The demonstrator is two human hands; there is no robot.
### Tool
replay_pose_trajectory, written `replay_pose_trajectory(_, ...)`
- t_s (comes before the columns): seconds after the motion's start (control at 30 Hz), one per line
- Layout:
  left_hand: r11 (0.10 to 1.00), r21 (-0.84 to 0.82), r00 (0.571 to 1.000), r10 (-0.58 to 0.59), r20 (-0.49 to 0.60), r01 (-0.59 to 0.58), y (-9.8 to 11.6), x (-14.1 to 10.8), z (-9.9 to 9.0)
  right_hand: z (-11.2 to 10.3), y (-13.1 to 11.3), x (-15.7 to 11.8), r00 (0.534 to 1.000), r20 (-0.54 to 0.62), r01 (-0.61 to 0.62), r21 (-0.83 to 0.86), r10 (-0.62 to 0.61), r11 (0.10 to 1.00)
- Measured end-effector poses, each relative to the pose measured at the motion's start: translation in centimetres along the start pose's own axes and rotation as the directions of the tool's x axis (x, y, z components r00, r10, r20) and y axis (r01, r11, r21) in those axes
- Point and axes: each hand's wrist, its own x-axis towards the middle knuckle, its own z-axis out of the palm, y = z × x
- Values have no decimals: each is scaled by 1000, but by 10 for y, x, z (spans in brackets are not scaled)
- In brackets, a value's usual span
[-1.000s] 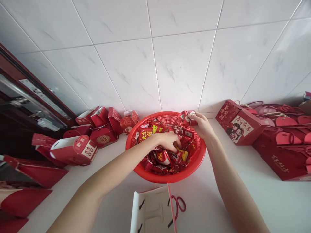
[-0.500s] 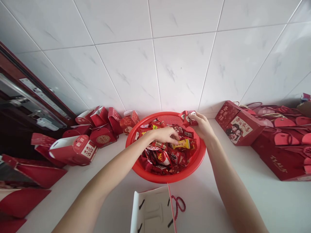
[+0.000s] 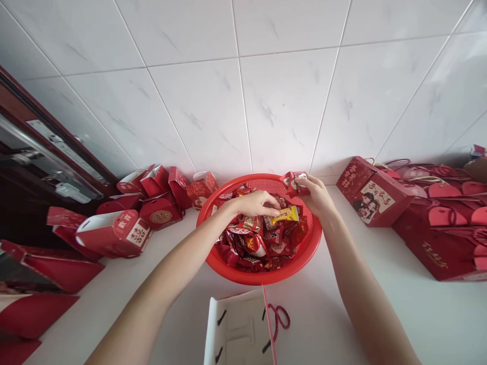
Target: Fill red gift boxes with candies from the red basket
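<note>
A round red plastic basket (image 3: 262, 278) holds many red-wrapped candies (image 3: 253, 246). Over it, my left hand (image 3: 258, 204) pinches the left end of a yellow-wrapped candy (image 3: 286, 214). At the basket's back right rim, my right hand (image 3: 317, 195) is closed on red-wrapped candies (image 3: 294, 182) with white patches. In front of the basket stands an open box (image 3: 239, 329) with a pale inside, and a red cord (image 3: 279, 319) loops out at its right.
Several red gift boxes (image 3: 114, 233) stand at the left, near a dark door frame (image 3: 57, 126). More red boxes (image 3: 371, 195) crowd the right side. A white tiled wall (image 3: 281, 111) rises behind the basket.
My left hand has lifted slightly, and the yellow candy has risen and tilted with it. My right hand has hardly moved and keeps its hold.
</note>
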Motion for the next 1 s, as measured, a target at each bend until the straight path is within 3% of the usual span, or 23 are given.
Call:
replay_pose_trajectory(0.6,996,-49,997,-70,-12,69,-1,2,0,1,-2,-2,1000,-14,-7,-7,7,1000)
replay_pose_trajectory(1.0,992,-121,999,-34,-9,33,3,1,-1,0,-1,-1,1000,1,-3,-32,3,999)
